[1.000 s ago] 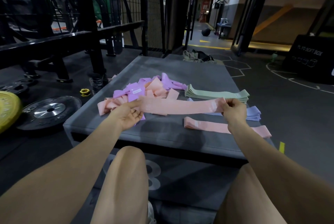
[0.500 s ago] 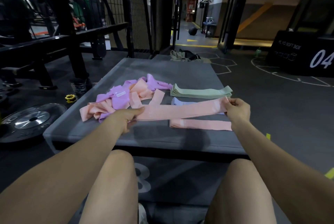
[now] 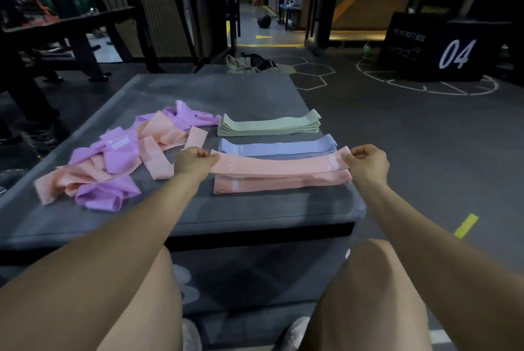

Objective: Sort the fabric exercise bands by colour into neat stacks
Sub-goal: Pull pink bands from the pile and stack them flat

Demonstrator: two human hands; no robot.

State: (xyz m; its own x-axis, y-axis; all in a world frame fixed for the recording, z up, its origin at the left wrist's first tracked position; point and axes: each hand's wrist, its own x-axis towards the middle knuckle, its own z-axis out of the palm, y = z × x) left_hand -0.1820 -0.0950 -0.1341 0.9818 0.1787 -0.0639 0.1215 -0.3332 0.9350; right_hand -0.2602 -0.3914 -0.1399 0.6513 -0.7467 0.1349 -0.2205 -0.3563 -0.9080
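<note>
A pink band (image 3: 278, 165) is stretched flat between my hands, just above another pink band (image 3: 280, 182) lying on the grey padded box (image 3: 249, 209). My left hand (image 3: 192, 163) pinches its left end and my right hand (image 3: 367, 163) pinches its right end. Behind it lies a flat blue stack (image 3: 278, 148), and behind that a green stack (image 3: 269, 125). To the left, a loose heap of pink and purple bands (image 3: 113, 160) is tangled together.
The box's right edge (image 3: 360, 203) drops to the dark gym floor with a yellow mark (image 3: 465, 226). A black soft box marked 04 (image 3: 442, 47) stands far right. A rack frame (image 3: 71, 38) stands at left, a bag (image 3: 249, 62) beyond the box. My knees are below.
Both hands have carried the stretched pink band to the right and lowered it over the pink band lying on the box. The camera has turned right.
</note>
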